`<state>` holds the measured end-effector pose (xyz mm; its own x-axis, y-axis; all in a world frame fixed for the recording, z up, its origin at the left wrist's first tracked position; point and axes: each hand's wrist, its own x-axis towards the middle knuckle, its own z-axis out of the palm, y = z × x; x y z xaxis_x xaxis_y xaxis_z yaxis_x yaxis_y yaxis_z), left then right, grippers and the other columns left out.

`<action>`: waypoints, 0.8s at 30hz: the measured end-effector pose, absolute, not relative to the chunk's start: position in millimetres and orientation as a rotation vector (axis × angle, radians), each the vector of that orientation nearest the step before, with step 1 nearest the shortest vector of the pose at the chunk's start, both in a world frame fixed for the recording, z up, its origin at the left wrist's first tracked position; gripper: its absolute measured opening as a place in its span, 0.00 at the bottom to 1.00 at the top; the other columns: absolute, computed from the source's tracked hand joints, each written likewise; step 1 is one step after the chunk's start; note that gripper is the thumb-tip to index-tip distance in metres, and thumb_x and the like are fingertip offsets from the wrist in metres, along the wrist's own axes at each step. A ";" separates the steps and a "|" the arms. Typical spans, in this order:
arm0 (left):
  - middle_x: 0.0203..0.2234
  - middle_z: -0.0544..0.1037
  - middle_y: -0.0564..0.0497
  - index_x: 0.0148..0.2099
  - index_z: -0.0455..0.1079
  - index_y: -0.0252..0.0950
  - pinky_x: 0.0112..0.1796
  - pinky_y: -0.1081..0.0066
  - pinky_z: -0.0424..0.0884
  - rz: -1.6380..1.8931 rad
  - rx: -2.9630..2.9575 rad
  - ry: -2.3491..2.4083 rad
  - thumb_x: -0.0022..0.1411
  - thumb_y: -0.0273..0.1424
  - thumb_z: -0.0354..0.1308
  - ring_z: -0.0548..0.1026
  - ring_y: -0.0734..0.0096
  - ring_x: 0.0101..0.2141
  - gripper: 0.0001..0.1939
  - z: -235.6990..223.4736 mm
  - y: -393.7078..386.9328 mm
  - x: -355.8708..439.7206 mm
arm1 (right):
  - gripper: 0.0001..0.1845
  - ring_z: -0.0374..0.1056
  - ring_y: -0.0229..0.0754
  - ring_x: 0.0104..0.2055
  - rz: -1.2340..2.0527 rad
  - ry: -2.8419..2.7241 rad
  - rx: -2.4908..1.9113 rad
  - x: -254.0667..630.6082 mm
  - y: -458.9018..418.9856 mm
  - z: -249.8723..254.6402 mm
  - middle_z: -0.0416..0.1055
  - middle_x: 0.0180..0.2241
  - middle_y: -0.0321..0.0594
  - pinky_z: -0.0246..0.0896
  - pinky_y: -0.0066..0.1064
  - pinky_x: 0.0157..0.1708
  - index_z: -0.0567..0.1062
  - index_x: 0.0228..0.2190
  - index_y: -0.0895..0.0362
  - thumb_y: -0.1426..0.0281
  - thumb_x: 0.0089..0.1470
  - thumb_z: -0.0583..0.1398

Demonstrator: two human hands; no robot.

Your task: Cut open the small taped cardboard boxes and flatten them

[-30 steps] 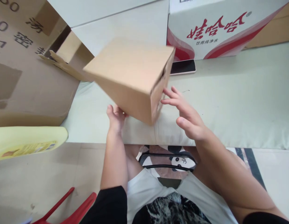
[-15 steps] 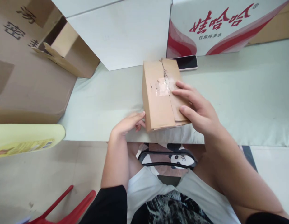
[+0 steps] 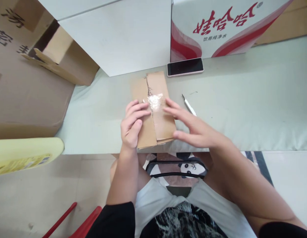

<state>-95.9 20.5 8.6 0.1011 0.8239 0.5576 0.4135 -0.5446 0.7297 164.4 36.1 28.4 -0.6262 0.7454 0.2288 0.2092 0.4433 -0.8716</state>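
While both hands are working at the cardboard box (image 3: 164, 124), it is sitting on the pale green cloth (image 3: 245, 99), near the edge closest to the person, between the two palms. Its taped face is pointing up; a seam is running along it, and clear tape (image 3: 157, 100) is crossing the seam and shining.

Left hand (image 3: 132, 125): fingers are lying loosely bent and almost side by side over the left flap, tips reaching toward the seam, thumb bending in below them. It is pinching nothing visible.

Right hand (image 3: 195, 129): fingers and thumb are spreading apart, fingertips hovering over or touching the right flap (contact is blurring, cannot tell), thumb tip resting by the near right corner.

To the right of the box, a thin white cutter (image 3: 189, 105) is lying at a slant, its dark tip pointing away from the person. Beyond, a phone (image 3: 185, 67) is lying screen up, just in front of a white carton with red lettering (image 3: 217, 29). A plain white box (image 3: 123, 39) is standing beside that carton. Far left, a large brown carton (image 3: 31, 96) is standing near a yellow-green container (image 3: 26, 152).
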 end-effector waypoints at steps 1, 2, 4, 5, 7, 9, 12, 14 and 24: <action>0.51 0.82 0.51 0.47 0.81 0.47 0.67 0.47 0.63 1.407 2.007 1.211 0.71 0.45 0.52 0.72 0.53 0.62 0.17 9.6 20.4 -96.6 | 0.32 0.65 0.54 0.67 1.108 -2.002 -0.922 166.2 38.2 25.8 0.59 0.71 0.46 0.69 0.50 0.59 0.67 0.65 0.48 0.53 0.63 0.58; 0.51 0.82 0.51 0.47 0.81 0.47 0.67 0.47 0.62 1.413 1.999 1.211 0.71 0.45 0.52 0.72 0.54 0.62 0.17 9.7 20.6 -97.3 | 0.28 0.72 0.53 0.59 1.048 -1.915 -1.098 168.6 41.0 22.9 0.67 0.66 0.48 0.73 0.49 0.53 0.71 0.61 0.50 0.55 0.63 0.57; 0.51 0.82 0.52 0.48 0.81 0.48 0.67 0.47 0.62 1.435 1.970 1.199 0.71 0.44 0.53 0.72 0.54 0.61 0.16 8.1 21.1 -98.3 | 0.22 0.77 0.52 0.43 0.878 -1.798 -1.517 174.9 47.4 15.8 0.78 0.53 0.50 0.74 0.51 0.45 0.77 0.52 0.54 0.58 0.61 0.57; 0.51 0.82 0.52 0.48 0.81 0.48 0.67 0.47 0.61 1.435 1.961 1.191 0.71 0.44 0.53 0.72 0.54 0.62 0.16 7.1 21.2 -98.5 | 0.21 0.77 0.53 0.39 0.801 -1.795 -1.707 178.3 50.4 11.6 0.79 0.48 0.50 0.73 0.53 0.44 0.77 0.49 0.55 0.59 0.59 0.57; 0.51 0.82 0.52 0.48 0.81 0.48 0.68 0.46 0.60 1.426 1.946 1.190 0.71 0.44 0.53 0.71 0.54 0.62 0.16 5.7 21.1 -98.4 | 0.23 0.75 0.57 0.39 0.702 -1.894 -1.960 184.5 55.1 1.5 0.79 0.46 0.52 0.71 0.56 0.42 0.77 0.50 0.56 0.59 0.57 0.58; 0.51 0.82 0.51 0.47 0.81 0.47 0.68 0.45 0.59 1.417 1.935 1.206 0.71 0.46 0.53 0.71 0.53 0.62 0.17 5.4 20.8 -98.3 | 0.27 0.74 0.59 0.39 0.646 -2.019 -2.046 188.6 57.7 -9.6 0.79 0.45 0.53 0.70 0.54 0.38 0.74 0.55 0.55 0.61 0.55 0.58; 0.51 0.82 0.50 0.47 0.81 0.47 0.68 0.45 0.59 1.418 1.928 1.208 0.71 0.46 0.53 0.71 0.53 0.62 0.17 5.4 20.7 -98.0 | 0.30 0.72 0.56 0.34 0.575 -2.055 -2.008 189.1 60.2 -22.7 0.79 0.38 0.51 0.68 0.46 0.33 0.71 0.58 0.54 0.66 0.52 0.58; 0.51 0.82 0.51 0.47 0.81 0.47 0.68 0.46 0.60 1.439 1.930 1.185 0.71 0.45 0.54 0.71 0.53 0.62 0.16 4.8 21.0 -97.5 | 0.32 0.70 0.52 0.30 0.632 -1.997 -1.917 186.4 62.5 -25.6 0.77 0.32 0.45 0.66 0.43 0.31 0.70 0.58 0.54 0.67 0.51 0.58; 0.47 0.81 0.49 0.45 0.82 0.46 0.68 0.44 0.59 1.496 1.902 1.230 0.70 0.47 0.52 0.72 0.50 0.60 0.19 -1.2 20.2 -92.2 | 0.17 0.59 0.39 0.21 1.273 -1.240 -1.355 176.2 65.4 6.0 0.61 0.26 0.33 0.56 0.32 0.20 0.70 0.43 0.48 0.67 0.50 0.52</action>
<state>-92.2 20.2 -1.2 0.0273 0.8348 0.5499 0.3780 -0.5179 0.7674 176.2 65.4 6.0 -0.0222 0.9924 -0.1212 0.0950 -0.1186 -0.9884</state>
